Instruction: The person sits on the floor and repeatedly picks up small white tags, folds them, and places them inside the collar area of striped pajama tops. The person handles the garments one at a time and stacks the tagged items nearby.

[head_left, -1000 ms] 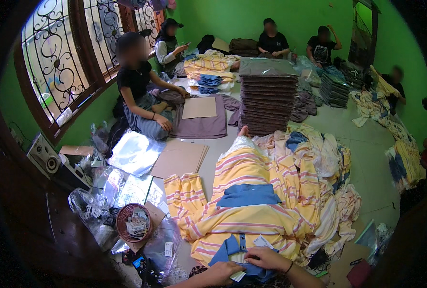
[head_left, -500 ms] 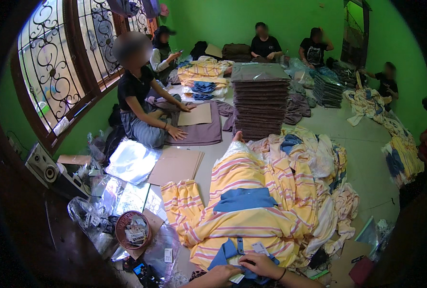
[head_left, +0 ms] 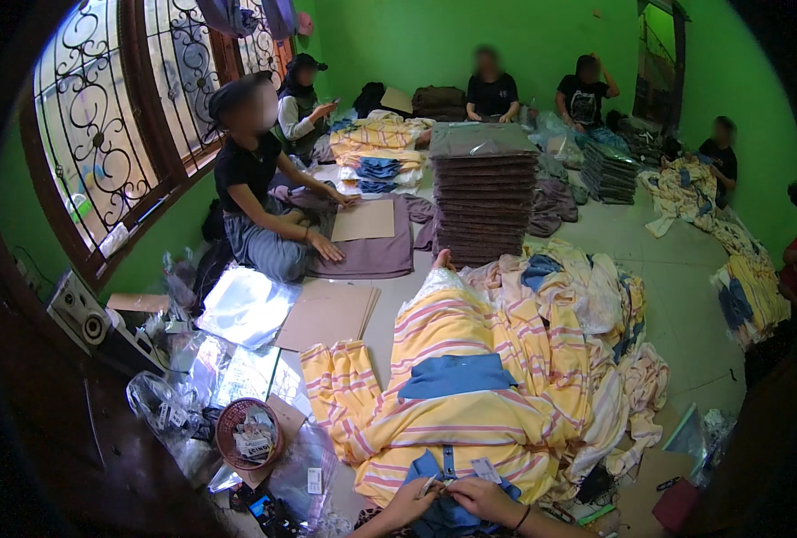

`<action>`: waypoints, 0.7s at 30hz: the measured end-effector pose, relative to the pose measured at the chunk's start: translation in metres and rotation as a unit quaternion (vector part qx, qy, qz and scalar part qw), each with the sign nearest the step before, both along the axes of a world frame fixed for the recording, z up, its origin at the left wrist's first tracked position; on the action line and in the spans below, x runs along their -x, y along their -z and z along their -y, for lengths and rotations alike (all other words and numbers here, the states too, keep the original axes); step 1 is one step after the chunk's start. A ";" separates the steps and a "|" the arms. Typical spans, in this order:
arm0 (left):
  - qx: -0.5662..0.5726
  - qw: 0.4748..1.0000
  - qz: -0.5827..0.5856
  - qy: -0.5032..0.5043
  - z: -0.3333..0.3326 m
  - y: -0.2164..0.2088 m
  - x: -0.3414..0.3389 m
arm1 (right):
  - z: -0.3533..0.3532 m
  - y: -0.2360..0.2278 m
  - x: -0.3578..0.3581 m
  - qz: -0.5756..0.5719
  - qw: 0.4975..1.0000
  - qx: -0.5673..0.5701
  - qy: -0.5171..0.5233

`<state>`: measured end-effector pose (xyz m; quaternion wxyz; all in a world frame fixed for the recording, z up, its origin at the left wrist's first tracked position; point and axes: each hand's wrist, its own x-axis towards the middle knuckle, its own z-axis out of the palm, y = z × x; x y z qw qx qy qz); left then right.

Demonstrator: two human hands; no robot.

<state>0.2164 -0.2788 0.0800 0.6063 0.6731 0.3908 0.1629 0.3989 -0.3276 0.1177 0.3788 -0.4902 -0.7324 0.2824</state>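
Note:
A yellow polo shirt (head_left: 470, 429) with pink and white stripes lies spread in front of me, its blue collar (head_left: 423, 466) toward me. Over the collar, the fingertips of my left hand (head_left: 407, 504) and my right hand (head_left: 486, 498) meet in a pinch. My left fingers close on something small and thin that I cannot make out. Blue collar cloth is pinched in my right fingers. Just above them, a white paper tag (head_left: 485, 470) rests on the shirt beside the buttoned placket (head_left: 449, 460). A folded blue piece (head_left: 458, 375) lies higher on the striped cloth.
To the left stand a basket (head_left: 248, 460) of labels, clear plastic bags (head_left: 170, 403) and cardboard sheets (head_left: 327, 314). Heaped shirts (head_left: 596, 341) lie to the right. Beyond rises a stack of packed brown garments (head_left: 484, 193). A co-worker (head_left: 259, 179) handles cloth and cardboard; several others sit farther back.
My left hand has risen to the collar beside my right, and the white piece near its fingers no longer shows. The collar is bunched lower. The nearby co-worker's head has turned.

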 end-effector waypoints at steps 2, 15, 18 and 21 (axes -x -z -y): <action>0.046 0.999 -0.010 0.009 -0.002 -0.002 0.000 | 0.001 -0.004 0.002 -0.004 1.000 0.014 0.008; 0.105 0.994 -0.015 -0.009 -0.005 -0.027 -0.003 | 0.004 -0.011 0.008 -0.147 0.968 0.184 0.086; 0.074 0.996 0.019 -0.043 -0.004 -0.029 -0.009 | 0.002 -0.009 0.009 -0.177 0.968 0.169 0.063; -0.108 0.992 -0.051 -0.045 0.001 -0.031 -0.010 | 0.001 -0.013 0.011 -0.090 0.986 0.126 0.057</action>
